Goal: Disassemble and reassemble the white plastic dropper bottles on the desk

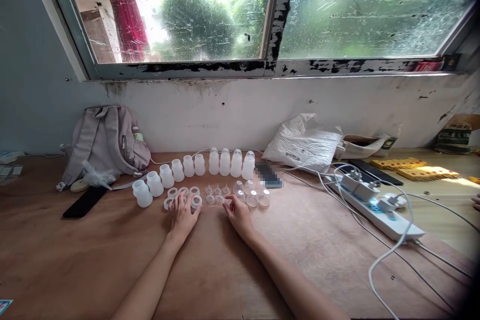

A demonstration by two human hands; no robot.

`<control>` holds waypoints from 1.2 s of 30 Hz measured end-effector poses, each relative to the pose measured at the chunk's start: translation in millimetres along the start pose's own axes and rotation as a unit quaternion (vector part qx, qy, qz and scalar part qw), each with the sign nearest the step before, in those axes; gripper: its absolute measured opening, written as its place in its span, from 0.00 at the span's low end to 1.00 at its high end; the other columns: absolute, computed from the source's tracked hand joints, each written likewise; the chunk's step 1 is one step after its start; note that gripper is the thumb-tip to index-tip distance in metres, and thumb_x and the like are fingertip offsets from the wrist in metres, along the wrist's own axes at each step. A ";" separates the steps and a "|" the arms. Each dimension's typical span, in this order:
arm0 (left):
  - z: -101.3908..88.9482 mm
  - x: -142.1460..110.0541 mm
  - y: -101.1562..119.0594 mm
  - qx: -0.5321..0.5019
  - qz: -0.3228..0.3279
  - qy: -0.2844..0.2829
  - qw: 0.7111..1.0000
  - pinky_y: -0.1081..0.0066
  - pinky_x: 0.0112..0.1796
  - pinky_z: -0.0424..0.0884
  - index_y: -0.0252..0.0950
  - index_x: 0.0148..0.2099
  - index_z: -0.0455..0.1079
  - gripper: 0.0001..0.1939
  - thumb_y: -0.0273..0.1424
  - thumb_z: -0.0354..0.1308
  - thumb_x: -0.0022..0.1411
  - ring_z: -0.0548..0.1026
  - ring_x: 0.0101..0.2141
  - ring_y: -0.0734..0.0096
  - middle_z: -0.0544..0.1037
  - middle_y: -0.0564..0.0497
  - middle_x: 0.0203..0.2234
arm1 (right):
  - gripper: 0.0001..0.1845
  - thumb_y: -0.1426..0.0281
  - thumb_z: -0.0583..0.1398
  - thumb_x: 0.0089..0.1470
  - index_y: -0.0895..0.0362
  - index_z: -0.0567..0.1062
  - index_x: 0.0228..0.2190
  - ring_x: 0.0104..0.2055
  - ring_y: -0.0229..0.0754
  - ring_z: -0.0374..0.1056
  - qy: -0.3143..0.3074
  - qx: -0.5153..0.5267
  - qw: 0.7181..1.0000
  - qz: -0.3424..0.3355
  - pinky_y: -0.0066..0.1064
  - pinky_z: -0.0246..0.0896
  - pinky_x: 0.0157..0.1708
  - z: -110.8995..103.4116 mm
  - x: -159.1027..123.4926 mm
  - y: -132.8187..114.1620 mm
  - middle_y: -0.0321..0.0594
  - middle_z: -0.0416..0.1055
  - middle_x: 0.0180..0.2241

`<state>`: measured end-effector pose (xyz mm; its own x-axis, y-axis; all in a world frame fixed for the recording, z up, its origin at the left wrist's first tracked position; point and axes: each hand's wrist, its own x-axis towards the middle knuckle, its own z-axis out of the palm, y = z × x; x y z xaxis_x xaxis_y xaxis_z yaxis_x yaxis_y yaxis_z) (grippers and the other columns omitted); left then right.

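My left hand (182, 215) rests over a cluster of white bottle collar rings (196, 201), its fingers apart; part of the cluster is hidden beneath it. To the right, my right hand (238, 212) has its fingers curled, thumb and forefinger closed at the end of the small clear bottle nipples (219, 200), which lie in two rows. Beside that hand are several clear domed caps (252, 199). Behind, frosted baby bottle bodies (167, 176) stand upright in a curve. Several capped bottles (225, 162) stand at its right end.
A backpack (108, 140) and a black phone (85, 202) lie on the left. A silver bubble mailer (303, 142) leans at the wall. The power strip (378, 210) with plugs and loose white cables covers the right side, near yellow pieces (427, 173). A person's fingers (475, 202) show at the right edge.
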<state>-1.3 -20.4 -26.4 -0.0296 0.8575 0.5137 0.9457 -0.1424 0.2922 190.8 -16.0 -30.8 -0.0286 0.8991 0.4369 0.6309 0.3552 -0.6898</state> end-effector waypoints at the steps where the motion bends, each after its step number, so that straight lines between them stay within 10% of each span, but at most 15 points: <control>1: 0.2 0.7 -2.9 0.005 -0.007 -0.004 1.000 0.51 0.49 0.52 0.41 0.46 0.66 0.17 0.37 0.54 0.53 0.58 0.50 0.52 0.64 0.44 0.49 | 0.09 0.69 0.52 0.49 0.56 0.68 0.34 0.22 0.37 0.61 -0.004 -0.004 1.000 0.001 0.26 0.55 0.24 0.4 0.1 1.1 0.33 0.62 0.19; 36: 10.4 -1.1 -12.0 0.065 0.003 -0.085 0.994 0.45 0.52 0.36 0.44 0.60 0.49 0.30 0.47 0.44 0.56 0.44 0.58 0.53 0.49 0.42 0.59 | 0.12 0.73 0.48 0.53 0.58 0.68 0.37 0.26 0.44 0.68 0.024 -0.114 0.992 0.053 0.29 0.52 0.24 19.9 16.0 0.2 0.44 0.72 0.24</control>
<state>-9.2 -14.4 -38.8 0.0207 0.9299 0.3672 0.9801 -0.0915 0.1764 175.1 3.6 -35.5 0.0806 0.9130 0.4000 0.7880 0.1874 -0.5864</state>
